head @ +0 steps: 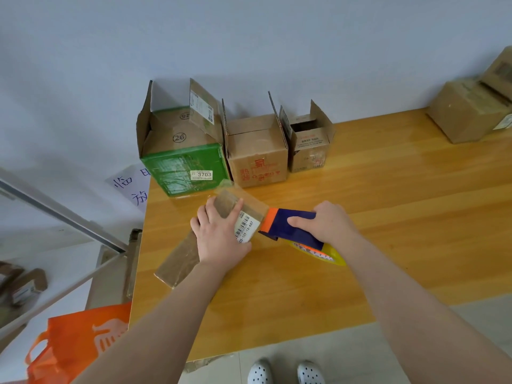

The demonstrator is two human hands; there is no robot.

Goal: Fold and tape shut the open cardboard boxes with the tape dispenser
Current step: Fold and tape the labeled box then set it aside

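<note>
Where the wooden desk [388,203] carries the work, three open boxes stand in a row behind the long flat box [180,259]: a green box [182,167], then a brown box [257,164] and a smaller box [307,151] farther right, flaps raised. The tape dispenser [293,228] sits at the flat box's right end, its orange front touching it. The left hand [219,234] clasps the flat box from above; the right hand [329,225] grips the dispenser's blue body.
</note>
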